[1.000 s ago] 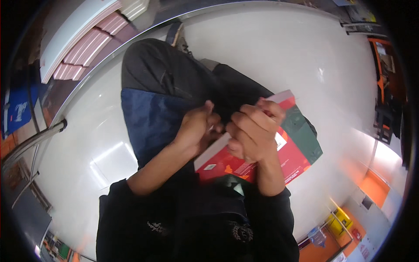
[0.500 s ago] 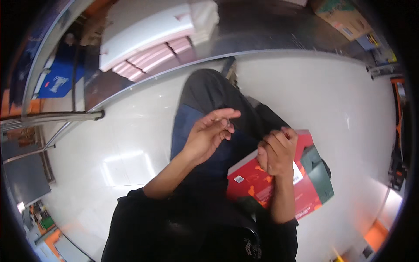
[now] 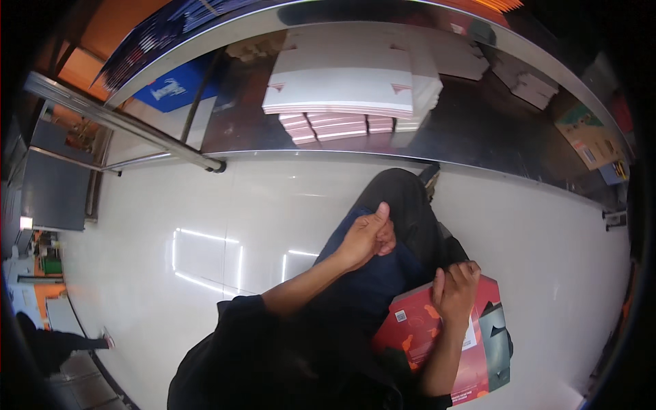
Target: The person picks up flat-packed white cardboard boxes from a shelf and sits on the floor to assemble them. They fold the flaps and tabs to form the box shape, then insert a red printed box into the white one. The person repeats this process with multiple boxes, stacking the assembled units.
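My left hand [image 3: 369, 239] is in front of my dark trouser knee [image 3: 393, 188], thumb up and fingers curled, with nothing visible in them. To its right and nearer, my right hand [image 3: 456, 294] is closed over the upper edge of a flat red carton [image 3: 417, 321] with orange patterns, a white label and a dark green side panel [image 3: 495, 342]. The carton leans across my lap on the right, partly behind my right forearm. The fingers of this hand curl inward, and what they may hold is hidden. The two hands are apart.
A steel bench with a lower shelf [image 3: 239, 130] spans the far side. On that shelf lie stacked white and pink flat cartons [image 3: 342, 75], a blue bag [image 3: 171, 89] and a brown box [image 3: 588, 137]. A metal leg [image 3: 150, 137] stands left. Another person's leg [image 3: 75, 342] shows at lower left.
The view has shifted, showing more of the shelf. My left hand has gone from extended, spread fingers to curled ones with the thumb up. My right hand stays by the carton.
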### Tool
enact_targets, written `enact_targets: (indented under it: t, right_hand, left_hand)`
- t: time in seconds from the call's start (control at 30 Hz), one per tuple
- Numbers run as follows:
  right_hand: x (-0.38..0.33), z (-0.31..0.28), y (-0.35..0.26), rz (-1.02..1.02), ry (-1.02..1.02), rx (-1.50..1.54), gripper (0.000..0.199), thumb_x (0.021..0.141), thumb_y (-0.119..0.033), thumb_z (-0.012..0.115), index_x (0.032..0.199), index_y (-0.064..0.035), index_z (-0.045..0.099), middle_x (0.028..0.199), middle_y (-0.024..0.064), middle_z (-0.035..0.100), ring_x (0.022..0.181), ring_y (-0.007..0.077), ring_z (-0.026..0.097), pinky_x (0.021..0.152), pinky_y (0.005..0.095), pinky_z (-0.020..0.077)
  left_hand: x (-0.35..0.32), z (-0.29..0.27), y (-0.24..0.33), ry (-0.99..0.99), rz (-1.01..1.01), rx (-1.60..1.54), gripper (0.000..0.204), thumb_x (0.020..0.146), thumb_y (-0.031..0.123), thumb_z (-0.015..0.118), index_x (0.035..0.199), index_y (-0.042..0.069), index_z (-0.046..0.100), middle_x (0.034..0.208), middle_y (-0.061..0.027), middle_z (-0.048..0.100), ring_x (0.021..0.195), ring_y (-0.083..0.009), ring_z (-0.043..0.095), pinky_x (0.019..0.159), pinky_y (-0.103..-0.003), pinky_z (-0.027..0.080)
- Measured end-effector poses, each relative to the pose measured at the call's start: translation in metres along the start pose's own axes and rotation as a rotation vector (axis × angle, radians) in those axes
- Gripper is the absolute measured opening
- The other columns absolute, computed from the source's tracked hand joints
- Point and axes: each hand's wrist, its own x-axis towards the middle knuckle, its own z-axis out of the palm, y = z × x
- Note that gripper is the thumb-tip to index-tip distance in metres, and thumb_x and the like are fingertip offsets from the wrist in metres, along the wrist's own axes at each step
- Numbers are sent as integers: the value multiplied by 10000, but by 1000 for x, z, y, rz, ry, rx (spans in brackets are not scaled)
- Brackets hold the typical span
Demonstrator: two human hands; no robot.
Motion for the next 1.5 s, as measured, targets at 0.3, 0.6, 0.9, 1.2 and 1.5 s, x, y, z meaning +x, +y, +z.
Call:
enact_targets:
  t: [0.3, 0.6, 0.9, 1.2, 1.5]
  right_hand:
    - [2, 6, 0, -21, -27, -12, 233, 853, -54, 523, 630, 13, 529, 677, 121, 500, 698, 289, 494, 768, 421, 371]
    - [-3, 12, 4, -3, -72, -20, 227, 862, -76, 507, 656, 17, 529, 703, 132, 502, 729, 309, 488, 788, 446, 378]
    - [0, 17, 3, 35, -154, -15, 252, 886, -94, 483, 662, 14, 525, 686, 145, 496, 720, 329, 490, 783, 456, 379]
    - [5, 17, 1, 47, -189, -9, 268, 899, -105, 478, 658, 6, 516, 665, 146, 484, 695, 330, 483, 744, 443, 370]
    - [4, 17, 3, 77, -184, -13, 285, 899, -109, 488, 639, 5, 517, 669, 136, 482, 702, 319, 486, 737, 435, 374]
  left_hand:
    - [-3, -8, -8, -194, 141, 136, 287, 1000, 288, 430, 1112, 32, 495, 753, -47, 525, 741, -148, 555, 665, -271, 452]
    - [-20, -78, 40, -72, 261, 427, 159, 977, 179, 488, 1044, 41, 530, 774, -95, 626, 717, -175, 650, 637, -280, 497]
    - [-43, -264, 234, 1173, 920, 1434, 155, 870, 13, 539, 945, -2, 673, 955, -176, 671, 834, -275, 658, 766, -332, 504]
    - [-11, -337, 256, 1107, 741, 1836, 160, 822, 172, 645, 911, 64, 723, 953, -166, 673, 867, -331, 644, 762, -370, 495]
    - [10, -325, 271, 1041, 529, 1665, 159, 761, 90, 615, 864, 69, 734, 883, -162, 690, 878, -306, 664, 796, -391, 517]
